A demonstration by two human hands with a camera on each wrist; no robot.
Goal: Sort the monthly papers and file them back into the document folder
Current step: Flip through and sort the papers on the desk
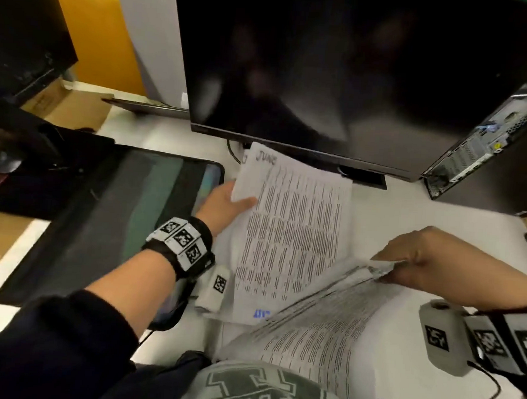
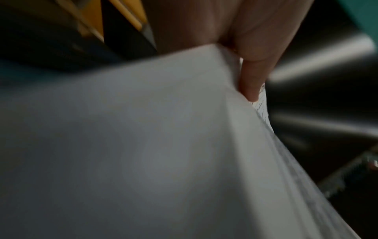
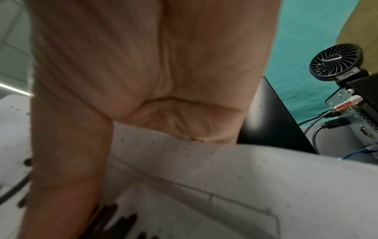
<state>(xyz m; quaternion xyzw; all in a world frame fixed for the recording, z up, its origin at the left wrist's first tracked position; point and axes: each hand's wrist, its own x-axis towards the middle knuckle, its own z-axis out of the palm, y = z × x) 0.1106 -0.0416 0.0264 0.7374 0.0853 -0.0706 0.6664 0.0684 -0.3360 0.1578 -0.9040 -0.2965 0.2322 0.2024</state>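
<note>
A printed sheet headed "JUNE" (image 1: 297, 231) is lifted above the white desk in front of the monitor. My left hand (image 1: 228, 203) pinches its left edge, thumb on top; in the left wrist view the sheet (image 2: 143, 145) fills the frame with a finger (image 2: 251, 84) along its edge. My right hand (image 1: 420, 262) grips the top edge of a stack of printed papers (image 1: 319, 330) tilted up from the desk near my lap; the right wrist view shows the palm (image 3: 163, 80) over those papers (image 3: 245, 186). The dark document folder (image 1: 102, 215) lies open at the left.
A black monitor (image 1: 339, 66) stands just behind the papers. A computer tower (image 1: 485, 143) sits at the right, with a small fan (image 3: 335, 62) and cables (image 3: 319, 127) near it. Cardboard boxes (image 1: 69, 103) and dark gear (image 1: 20, 156) crowd the left.
</note>
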